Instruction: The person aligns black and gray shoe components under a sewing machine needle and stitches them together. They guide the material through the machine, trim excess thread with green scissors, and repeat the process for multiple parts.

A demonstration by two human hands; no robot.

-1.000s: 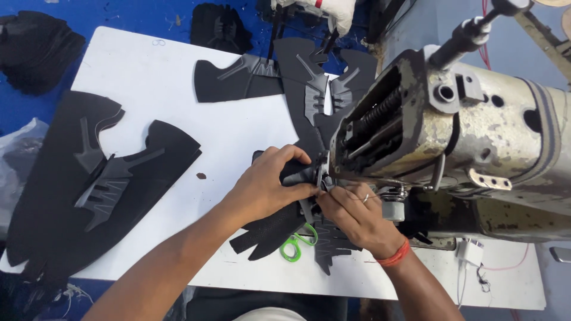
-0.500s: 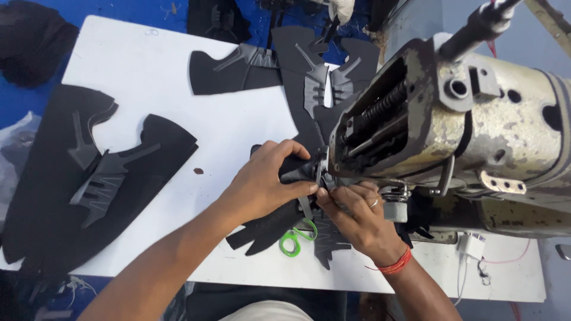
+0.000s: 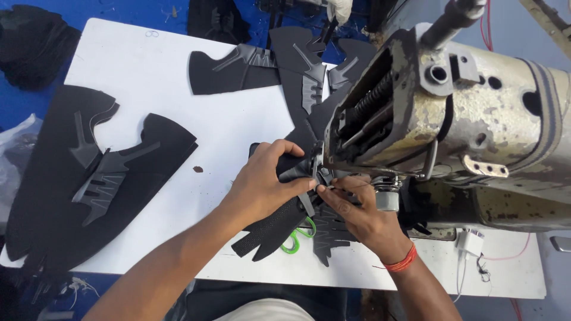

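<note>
The black, textured fabric shoe-upper piece (image 3: 279, 223) lay on the white worktable (image 3: 178, 77), its upper end tucked under the needle area of the worn, cream-coloured metal sewing machine (image 3: 476, 119). The left hand (image 3: 262, 184) was curled closed over that piece, pinning it flat. The right hand (image 3: 357, 211) pinched something fine at the needle, apparently thread; too small to be sure. Done well, this called for steady fabric and fingertips clear of the needle. Green-handled scissors (image 3: 295, 238) lay partly beneath the piece.
</note>
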